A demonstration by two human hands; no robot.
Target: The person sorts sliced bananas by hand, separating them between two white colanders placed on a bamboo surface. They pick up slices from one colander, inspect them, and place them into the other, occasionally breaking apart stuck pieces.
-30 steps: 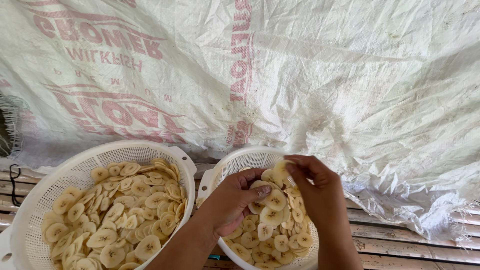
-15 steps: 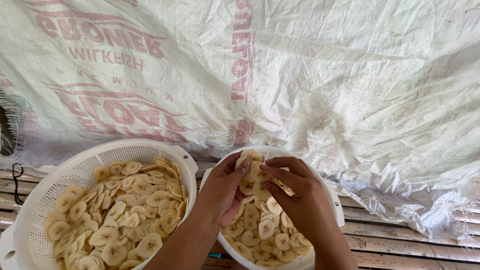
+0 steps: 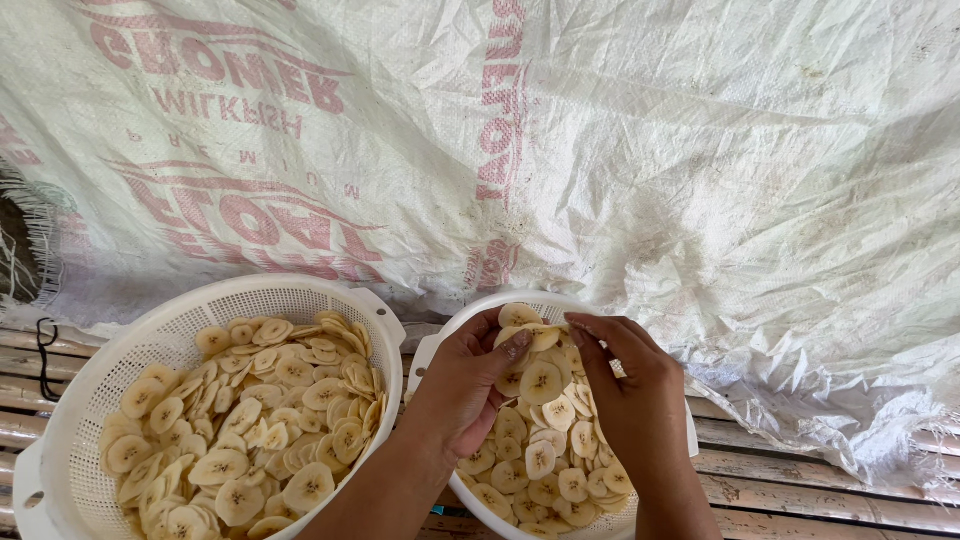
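Observation:
Two white perforated plastic baskets stand side by side, both filled with pale yellow banana slices. My left hand (image 3: 462, 385) and my right hand (image 3: 634, 400) are over the right basket (image 3: 432, 345), fingers curled around a small stack of banana slices (image 3: 528, 335) held between them near the basket's far rim. More loose slices (image 3: 545, 455) lie below my hands. The left basket (image 3: 180, 310) holds a heap of slices (image 3: 250, 410) and no hand touches it.
A large white woven plastic sheet (image 3: 640, 150) with red print is spread behind the baskets. The baskets rest on bamboo slats (image 3: 800, 490). A dark cord (image 3: 45, 355) hangs at the left edge.
Both hands have lifted from among the slices in the right basket toward its far rim, and now hold a small stack of slices together.

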